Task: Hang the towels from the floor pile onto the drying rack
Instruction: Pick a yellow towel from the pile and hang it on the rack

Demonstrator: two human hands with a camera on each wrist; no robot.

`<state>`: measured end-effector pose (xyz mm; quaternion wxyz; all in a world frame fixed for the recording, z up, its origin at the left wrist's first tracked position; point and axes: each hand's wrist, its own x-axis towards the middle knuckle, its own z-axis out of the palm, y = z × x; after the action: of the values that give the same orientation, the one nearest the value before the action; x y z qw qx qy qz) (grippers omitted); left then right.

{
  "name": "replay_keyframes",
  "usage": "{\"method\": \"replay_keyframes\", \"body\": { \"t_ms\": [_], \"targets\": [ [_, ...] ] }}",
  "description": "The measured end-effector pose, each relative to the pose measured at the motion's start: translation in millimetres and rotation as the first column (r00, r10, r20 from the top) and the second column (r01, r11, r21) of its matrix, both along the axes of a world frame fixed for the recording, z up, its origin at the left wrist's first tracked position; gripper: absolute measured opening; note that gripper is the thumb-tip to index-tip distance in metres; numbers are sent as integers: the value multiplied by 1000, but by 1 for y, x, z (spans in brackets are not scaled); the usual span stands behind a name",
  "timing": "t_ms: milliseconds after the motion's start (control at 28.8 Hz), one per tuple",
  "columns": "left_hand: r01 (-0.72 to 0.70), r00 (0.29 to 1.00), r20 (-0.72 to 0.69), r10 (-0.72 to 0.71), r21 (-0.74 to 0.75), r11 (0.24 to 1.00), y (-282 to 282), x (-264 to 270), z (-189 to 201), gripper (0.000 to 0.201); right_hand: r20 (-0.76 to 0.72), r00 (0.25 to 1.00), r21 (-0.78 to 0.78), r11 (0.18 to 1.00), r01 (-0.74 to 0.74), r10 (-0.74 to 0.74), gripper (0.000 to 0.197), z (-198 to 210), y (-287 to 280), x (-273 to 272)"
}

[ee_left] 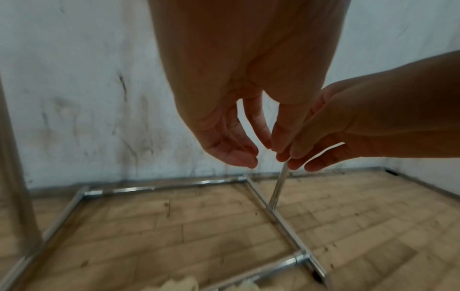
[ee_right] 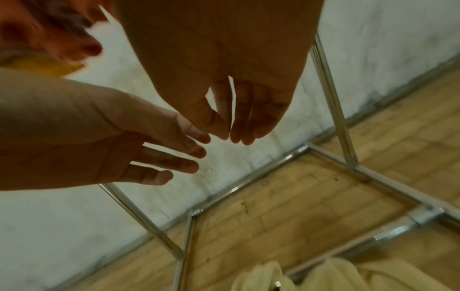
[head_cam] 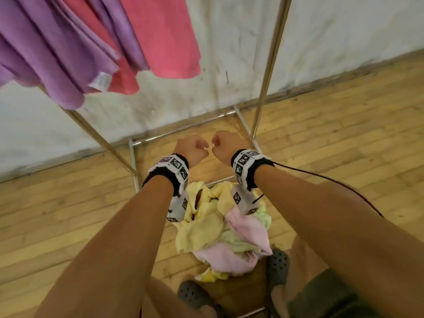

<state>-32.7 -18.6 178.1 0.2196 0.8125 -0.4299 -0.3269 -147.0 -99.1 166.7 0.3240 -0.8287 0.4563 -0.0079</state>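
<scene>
The floor pile (head_cam: 220, 228) of crumpled yellow and pink towels lies on the wooden floor right under my wrists. Its edge shows at the bottom of the left wrist view (ee_left: 179, 284) and of the right wrist view (ee_right: 311, 275). My left hand (head_cam: 195, 146) and right hand (head_cam: 223, 143) hover side by side above the rack's base frame (head_cam: 183, 128), beyond the pile. Both are empty, with fingers loosely curled and hanging down (ee_left: 251, 151) (ee_right: 230, 133). Their fingertips nearly meet. Purple towels (head_cam: 46, 53) and pink towels (head_cam: 165, 35) hang on the rack at the upper left.
The rack's metal uprights stand at right (head_cam: 268, 65) and left (head_cam: 96, 134), close to a scuffed white wall (head_cam: 229, 53). My feet in grey clogs (head_cam: 278, 265) stand just behind the pile. A black cable (head_cam: 332, 180) trails from my right wristband. Wooden floor spreads to both sides.
</scene>
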Motion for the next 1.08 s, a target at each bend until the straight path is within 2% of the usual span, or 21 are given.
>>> {"method": "replay_keyframes", "body": {
  "t_ms": [139,243,382,555,660,798,868,972,1076],
  "targets": [
    [70,997,-27,-67,137,988,1,-4,-74,27,-73,997,132,990,44,-35,28,-74,5,-4],
    [53,995,-89,-36,193,980,4,-8,-127,23,-140,990,193,980,56,-29,28,-119,9,-9],
    [50,982,-190,2,267,963,7,-21,-188,24,-227,974,257,963,80,-21,33,-174,19,-13],
    [100,979,-204,-19,397,912,14,-36,-249,30,-305,951,298,944,141,-45,32,-221,28,-26],
    [123,974,-226,-22,443,888,17,-43,-272,40,-311,949,321,933,161,-56,36,-237,29,-35],
    [87,945,-314,91,510,856,18,-50,-290,63,-316,948,365,917,161,-40,41,-255,31,-39],
    [103,936,-341,88,504,858,17,-53,-293,68,-314,949,379,912,155,-31,39,-260,34,-35],
    [114,971,-238,1,470,875,13,-53,-293,46,-316,949,398,906,145,-13,29,-262,36,-31],
    [17,985,-162,56,418,908,10,-49,-286,29,-247,964,421,885,199,-100,22,-260,38,-33]
  ]
}}
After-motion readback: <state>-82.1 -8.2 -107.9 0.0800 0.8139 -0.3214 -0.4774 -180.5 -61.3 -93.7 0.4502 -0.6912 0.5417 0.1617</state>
